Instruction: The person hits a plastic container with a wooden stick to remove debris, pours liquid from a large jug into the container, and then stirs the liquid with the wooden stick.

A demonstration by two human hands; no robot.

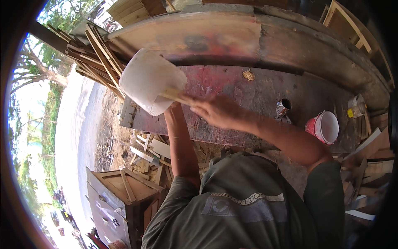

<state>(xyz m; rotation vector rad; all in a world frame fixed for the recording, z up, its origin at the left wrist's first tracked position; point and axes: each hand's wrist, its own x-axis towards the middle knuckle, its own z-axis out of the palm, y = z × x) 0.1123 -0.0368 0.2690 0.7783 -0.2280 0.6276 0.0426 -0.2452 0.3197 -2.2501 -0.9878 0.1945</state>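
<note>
My left hand (173, 111) holds up a white plastic bucket (147, 79), tilted with its mouth toward me, over the left end of a worn, red-stained workbench (257, 89). The bucket hides most of the hand. My right hand (215, 110) reaches across from the right and grips a thin pale wooden stick (172, 96) whose far end lies against the bucket's rim. What is in the bucket cannot be seen.
On the bench's right part stand a small open can (284, 107), a red bucket with a white inside (325, 126) and a small yellow-and-white container (356, 108). Wooden slats (97, 54) are stacked at the back left. Wood offcuts (149, 155) and a wooden cabinet (120, 191) lie below.
</note>
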